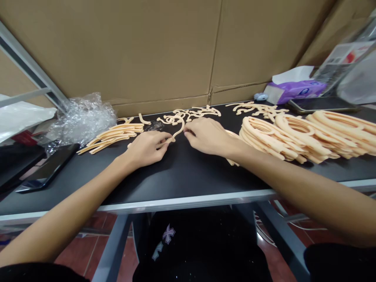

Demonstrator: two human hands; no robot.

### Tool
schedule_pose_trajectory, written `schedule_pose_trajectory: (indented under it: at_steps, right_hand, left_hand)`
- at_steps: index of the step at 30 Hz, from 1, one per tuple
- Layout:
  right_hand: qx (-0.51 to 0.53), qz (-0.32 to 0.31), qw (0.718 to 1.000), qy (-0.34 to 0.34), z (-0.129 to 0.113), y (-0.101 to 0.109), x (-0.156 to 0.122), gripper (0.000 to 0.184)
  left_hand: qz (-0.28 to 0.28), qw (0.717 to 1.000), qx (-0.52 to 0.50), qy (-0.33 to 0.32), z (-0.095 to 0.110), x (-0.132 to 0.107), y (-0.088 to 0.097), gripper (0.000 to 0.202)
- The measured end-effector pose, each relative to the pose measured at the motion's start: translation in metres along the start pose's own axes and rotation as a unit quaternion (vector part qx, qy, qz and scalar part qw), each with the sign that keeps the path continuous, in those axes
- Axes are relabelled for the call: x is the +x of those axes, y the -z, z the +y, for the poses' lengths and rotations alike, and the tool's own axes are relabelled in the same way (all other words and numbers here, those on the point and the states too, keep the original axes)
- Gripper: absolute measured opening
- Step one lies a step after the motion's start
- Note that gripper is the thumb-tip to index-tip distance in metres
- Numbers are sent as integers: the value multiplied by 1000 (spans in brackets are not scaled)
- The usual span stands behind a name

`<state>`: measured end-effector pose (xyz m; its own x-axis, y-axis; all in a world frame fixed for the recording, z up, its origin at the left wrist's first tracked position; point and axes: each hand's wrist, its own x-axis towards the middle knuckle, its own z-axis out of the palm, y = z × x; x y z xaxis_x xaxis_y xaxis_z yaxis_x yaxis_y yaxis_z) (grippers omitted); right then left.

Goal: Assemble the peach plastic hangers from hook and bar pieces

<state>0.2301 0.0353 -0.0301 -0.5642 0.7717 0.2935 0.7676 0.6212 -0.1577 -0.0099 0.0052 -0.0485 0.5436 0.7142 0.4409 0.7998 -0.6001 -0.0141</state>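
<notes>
A thin, curved, peach-coloured foam strip (178, 132) is pinched between the fingers (164, 141) of the left hand (147, 148) and those of the right hand (207, 136), just above the black tabletop (182, 176). Behind it, loose offcuts (188, 113) are scattered; straight strips (113, 135) are piled to the left, stacked foam rings (273, 137) to the right.

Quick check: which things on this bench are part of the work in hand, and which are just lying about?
In the work:
curved orange strip, pinched by left hand and right hand
straight strip pile
ring stacks
tangled scraps

Lying about:
tissue pack
phone
second phone
bubble wrap
</notes>
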Motion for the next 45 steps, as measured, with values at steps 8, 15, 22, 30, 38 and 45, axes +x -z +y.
schedule_pose_trajectory:
  at_steps: [8,15,22,30,38,45]
  right_hand:
    - [-37,-39,998,33,-7,9,-3,40]
    - [-69,-78,994,44,-10,10,-5,40]
    - [-80,-89,991,53,-9,9,-6,42]
    - [-87,-101,990,49,-8,8,-5,43]
    - [-83,-105,990,47,-8,7,-6,42]
    - [-85,-107,989,51,-8,9,-6,41]
  left_hand:
    - [18,999,31,14,5,0,3,34]
    - [-26,996,78,35,11,0,7,36]
    - [-47,996,46,59,14,4,11,33]
    - [8,942,117,315,-51,-5,76,27]
    - [-200,924,82,315,-134,-32,93,44]
    - [-220,914,90,329,-127,-30,90,36]
